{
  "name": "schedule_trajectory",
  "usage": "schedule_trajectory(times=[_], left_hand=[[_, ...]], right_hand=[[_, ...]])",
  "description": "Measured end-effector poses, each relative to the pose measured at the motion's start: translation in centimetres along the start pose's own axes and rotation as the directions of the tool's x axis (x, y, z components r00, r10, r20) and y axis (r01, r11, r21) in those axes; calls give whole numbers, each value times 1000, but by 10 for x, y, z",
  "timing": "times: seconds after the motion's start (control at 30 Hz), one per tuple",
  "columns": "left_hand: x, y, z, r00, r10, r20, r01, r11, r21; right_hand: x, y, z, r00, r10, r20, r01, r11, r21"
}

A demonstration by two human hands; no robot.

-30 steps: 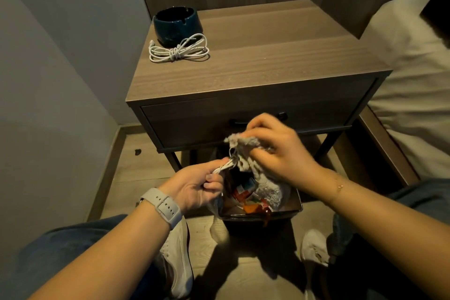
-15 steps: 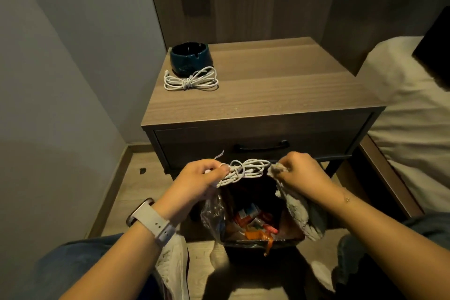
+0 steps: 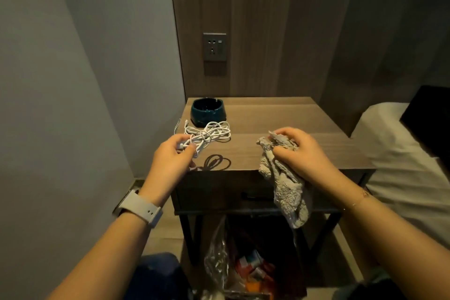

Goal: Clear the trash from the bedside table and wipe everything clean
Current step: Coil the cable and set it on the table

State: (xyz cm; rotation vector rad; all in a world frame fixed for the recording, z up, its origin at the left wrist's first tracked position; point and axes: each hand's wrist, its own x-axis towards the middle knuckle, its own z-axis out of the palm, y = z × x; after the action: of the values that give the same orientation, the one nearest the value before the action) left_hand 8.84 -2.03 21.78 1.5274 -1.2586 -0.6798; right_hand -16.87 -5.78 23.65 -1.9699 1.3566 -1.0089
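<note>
Above the front left part of the bedside table (image 3: 280, 117), the left hand (image 3: 168, 161) pinches a bundled white charging cable (image 3: 194, 145) between thumb and fingers, holding it just off the wood, so that its loops cast a shadow near the front edge. A second coiled white cable (image 3: 214, 130) lies on the tabletop just behind it, touching or nearly touching the dark teal ashtray (image 3: 208, 111) at the back left corner; I cannot tell where the 1 cable ends and the other begins. The right hand (image 3: 302, 153) is closed around a bunched grey cleaning cloth (image 3: 285, 187), gripping its upper part over the front middle of the tabletop while the rest hangs down in front of the drawer. Below, between the table legs, a lined bin (image 3: 246, 268) holds coloured wrappers, so the trash looks largely cleared and the wiping seems to be the step in hand. To do it well, I would set the held cable down neatly beside the other 1 at the left edge, keeping its loops together, then gather the hanging cloth into a flat pad before sweeping the bare wood from the back edge toward the front, and lift the ashtray and cables to wipe beneath them.
</note>
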Motion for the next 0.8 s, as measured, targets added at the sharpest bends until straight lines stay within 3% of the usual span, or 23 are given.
schedule_trajectory(times=[0.13, 0.2, 0.27, 0.33, 0.43, 0.5, 0.57, 0.67, 0.8], left_hand=[[47, -5, -12, 1000, -5, -7, 6, 995, 96], [63, -11, -11, 997, -49, 54, 47, 998, 40], [73, -21, -7, 982, -86, 166, 96, 994, -56], [85, -33, -2, 980, -62, 189, 58, 998, 23], [98, -47, 3, 996, 22, 91, -43, 971, 235], [104, -53, 6, 991, 129, 22, -125, 891, 436], [108, -55, 9, 982, 187, -16, -145, 809, 570], [106, -49, 12, 988, 151, -33, -104, 804, 585], [89, -30, 13, 982, 173, -79, -102, 829, 550]], right_hand=[[55, -18, 5, 992, -119, 45, 127, 949, -290], [84, -12, 11, 988, -140, 66, 155, 901, -405], [111, 2, 17, 989, -134, 66, 149, 864, -482], [129, 25, 25, 996, -81, 32, 86, 846, -527], [130, 57, 45, 999, 17, -32, -30, 877, -480], [124, 65, 59, 998, -6, -69, -23, 911, -412], [121, 57, 70, 999, -44, -21, 34, 940, -339], [117, 37, 85, 981, -89, 170, 130, 960, -249], [111, 22, 82, 973, -70, 218, 108, 979, -170]])
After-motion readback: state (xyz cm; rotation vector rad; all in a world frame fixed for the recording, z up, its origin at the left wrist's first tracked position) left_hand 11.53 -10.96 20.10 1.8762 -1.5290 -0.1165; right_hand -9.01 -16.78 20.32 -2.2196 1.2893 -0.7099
